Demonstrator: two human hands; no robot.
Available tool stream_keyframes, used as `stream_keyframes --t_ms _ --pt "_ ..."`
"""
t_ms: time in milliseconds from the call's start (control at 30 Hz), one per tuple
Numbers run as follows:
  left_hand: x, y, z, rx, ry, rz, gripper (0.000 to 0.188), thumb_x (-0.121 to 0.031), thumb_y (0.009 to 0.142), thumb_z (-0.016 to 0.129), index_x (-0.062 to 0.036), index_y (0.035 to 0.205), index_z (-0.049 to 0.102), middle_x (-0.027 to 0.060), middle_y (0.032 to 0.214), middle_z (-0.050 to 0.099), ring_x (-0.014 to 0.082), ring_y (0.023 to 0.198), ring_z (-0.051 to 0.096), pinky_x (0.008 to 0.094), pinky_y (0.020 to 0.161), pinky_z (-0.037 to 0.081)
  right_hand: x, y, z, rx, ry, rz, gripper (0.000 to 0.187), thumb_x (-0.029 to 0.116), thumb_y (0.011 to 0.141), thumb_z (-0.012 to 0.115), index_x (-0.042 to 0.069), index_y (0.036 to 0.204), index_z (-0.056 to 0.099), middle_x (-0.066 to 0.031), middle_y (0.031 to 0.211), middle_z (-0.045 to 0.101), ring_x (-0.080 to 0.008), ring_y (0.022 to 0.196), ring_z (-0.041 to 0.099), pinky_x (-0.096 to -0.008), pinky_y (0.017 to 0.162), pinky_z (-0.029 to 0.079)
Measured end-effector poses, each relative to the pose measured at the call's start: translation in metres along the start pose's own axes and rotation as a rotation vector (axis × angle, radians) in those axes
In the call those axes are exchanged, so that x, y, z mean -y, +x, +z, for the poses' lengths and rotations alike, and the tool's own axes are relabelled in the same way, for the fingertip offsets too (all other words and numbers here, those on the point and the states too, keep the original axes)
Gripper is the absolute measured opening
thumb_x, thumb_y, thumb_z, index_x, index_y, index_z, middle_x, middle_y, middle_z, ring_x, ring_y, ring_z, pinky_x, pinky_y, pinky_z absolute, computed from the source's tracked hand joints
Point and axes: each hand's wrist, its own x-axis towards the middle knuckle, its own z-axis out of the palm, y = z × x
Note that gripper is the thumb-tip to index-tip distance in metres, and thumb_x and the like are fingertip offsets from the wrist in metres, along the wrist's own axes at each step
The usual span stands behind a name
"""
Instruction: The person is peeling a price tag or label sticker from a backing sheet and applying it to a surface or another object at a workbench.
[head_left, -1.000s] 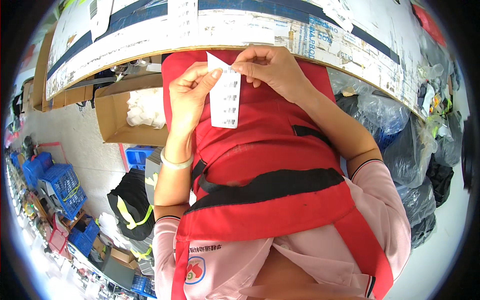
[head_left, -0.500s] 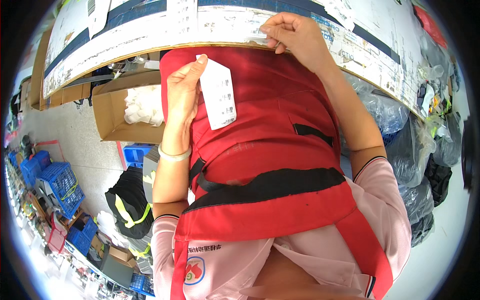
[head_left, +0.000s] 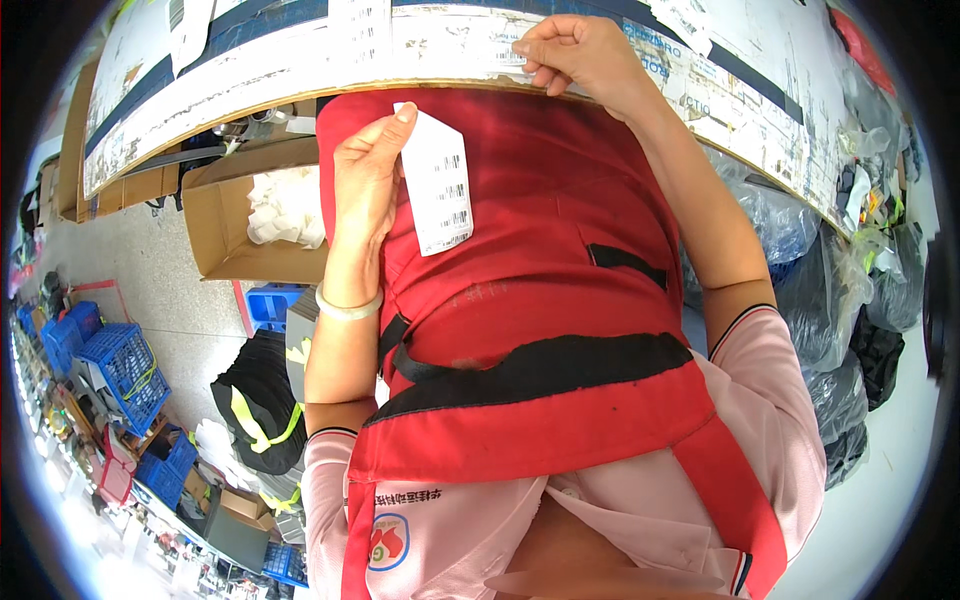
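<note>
A long white strip of barcode labels point(head_left: 440, 185) hangs from my left hand point(head_left: 372, 165), pinched near its top between thumb and fingers. It has a slanted upper end and lies over the red apron point(head_left: 530, 210). My right hand point(head_left: 590, 60) is at the front of the worktable point(head_left: 290, 75), thumb and forefinger drawn together and the other fingers curled. Beside those fingertips a small barcode label point(head_left: 508, 57) shows against the table's white edge. Whether the fingers grip it or only touch it is unclear.
More white label strips point(head_left: 362, 35) lie on the table. Below its left side stands an open cardboard box point(head_left: 225, 225) with crumpled white paper. Blue plastic crates point(head_left: 125, 370) and a stack of black pieces point(head_left: 258, 400) stand left. Clear plastic bags point(head_left: 815, 290) crowd the right.
My right hand has shifted slightly up and left along the table edge. The left hand and its label strip stay almost still.
</note>
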Motion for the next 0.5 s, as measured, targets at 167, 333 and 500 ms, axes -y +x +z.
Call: stream_keyframes --t_ms 167,333,500 --pt "0.002 0.001 -0.001 0.01 0.002 -0.009 0.02 -0.018 0.089 0.065 0.0008 0.087 0.068 0.004 0.074 0.066 0.0068 0.059 0.057 0.0197 0.052 0.044 -0.002 0.002 -0.001 -0.005 0.006 0.014 0.022 0.023 0.087 0.066 0.002 0.09 0.065 -0.002 0.072 0.063 -0.0057 0.059 0.057 -0.018 0.052 0.048" --pt "0.002 0.0 -0.002 0.007 -0.016 -0.021 0.019 -0.018 0.089 0.065 0.0009 0.087 0.068 0.0044 0.075 0.067 0.0079 0.061 0.059 0.0203 0.054 0.046 0.012 0.0 -0.002 0.022 0.087 0.133 0.016 0.011 0.085 0.065 -0.005 0.088 0.062 -0.0087 0.071 0.063 -0.0124 0.057 0.058 -0.024 0.052 0.05" --pt "0.002 0.002 0.002 0.027 -0.019 -0.026 0.018 -0.017 0.089 0.065 0.001 0.087 0.068 0.0048 0.076 0.067 0.0085 0.063 0.06 0.0206 0.055 0.048 -0.023 0.01 -0.009 0.031 0.177 0.021 0.017 0.011 0.087 0.064 -0.005 0.085 0.062 -0.0091 0.07 0.063 -0.0117 0.054 0.058 -0.0221 0.047 0.048"
